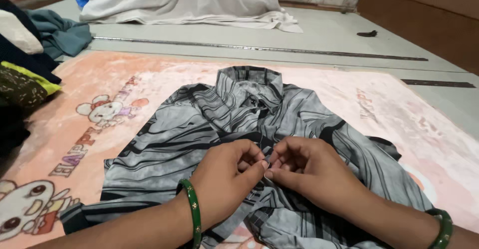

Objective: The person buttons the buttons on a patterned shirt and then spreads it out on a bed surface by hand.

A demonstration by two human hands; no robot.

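Both hands pinch the front placket of a grey collared shirt with black streaks point(199, 129) spread flat on a pink cartoon-print blanket point(100, 89).

The left hand point(227, 176) and right hand point(307, 171), each with a green bangle at the wrist, meet fingertip to fingertip at mid-shirt, clenched on the cloth. Bare blanket lies open on the right and beyond the collar. A pile of dark, teal and yellow clothes point(25, 64) crowds the left edge; a white sheet heap point(184, 2) lies well apart on the floor.
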